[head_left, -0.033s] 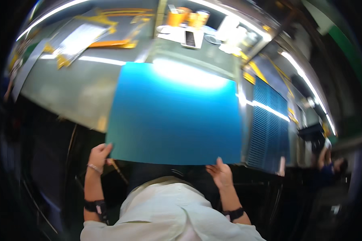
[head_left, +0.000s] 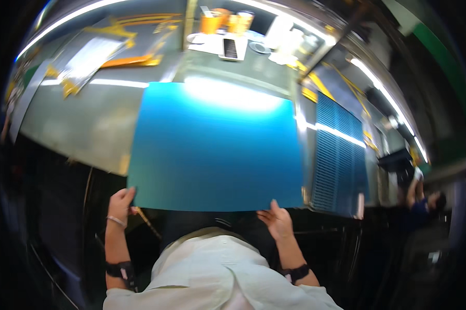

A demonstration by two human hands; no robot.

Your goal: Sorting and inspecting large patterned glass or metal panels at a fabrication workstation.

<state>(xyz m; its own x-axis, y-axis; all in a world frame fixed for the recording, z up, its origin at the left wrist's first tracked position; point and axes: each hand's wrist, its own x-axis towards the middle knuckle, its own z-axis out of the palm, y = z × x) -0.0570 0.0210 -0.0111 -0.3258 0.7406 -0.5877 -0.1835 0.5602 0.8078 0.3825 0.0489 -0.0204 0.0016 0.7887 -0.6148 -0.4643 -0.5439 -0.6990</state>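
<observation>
A large, flat, glossy blue sheet (head_left: 217,155) lies in front of me, its near edge reaching past the front of the metal table (head_left: 88,121). My left hand (head_left: 121,202) is closed on the sheet's near left corner, thumb on top. At the near edge, toward the right corner, my right hand (head_left: 277,221) pinches the sheet, with its thumb at the rim and its fingers partly below. A bright lamp reflection covers the sheet's far part.
To the right lies a dark blue slotted panel (head_left: 339,155). Behind the sheet are a phone (head_left: 230,49), orange cups (head_left: 210,24) and a round clear lid (head_left: 259,47). Yellow-edged sheets (head_left: 132,49) lie at the far left. Another person (head_left: 424,204) is at the far right.
The whole scene, sheet and table alike, sits slightly farther left in the picture. Both hands keep the same hold on the blue sheet.
</observation>
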